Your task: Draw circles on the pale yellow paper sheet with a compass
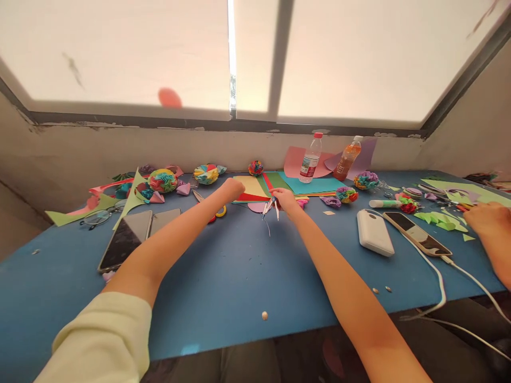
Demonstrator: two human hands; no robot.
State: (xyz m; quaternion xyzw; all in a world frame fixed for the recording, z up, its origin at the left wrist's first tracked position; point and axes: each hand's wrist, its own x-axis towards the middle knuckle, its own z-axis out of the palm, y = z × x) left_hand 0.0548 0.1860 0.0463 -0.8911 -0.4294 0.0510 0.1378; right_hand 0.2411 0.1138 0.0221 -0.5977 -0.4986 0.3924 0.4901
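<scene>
Both my arms reach far across the blue table. My right hand grips the top of a drawing compass, whose two legs are spread and point down at the table. My left hand rests with curled fingers on the edge of a stack of coloured paper sheets, yellow on top with red, green and teal beside it. Just behind my left wrist lie scissors with yellow handles. A pink paper disc lies beside the compass.
Folded paper flowers and scraps line the back. Two phones and glasses lie left. Two bottles stand by the wall. A power bank and cabled phone lie right, near another person's hand.
</scene>
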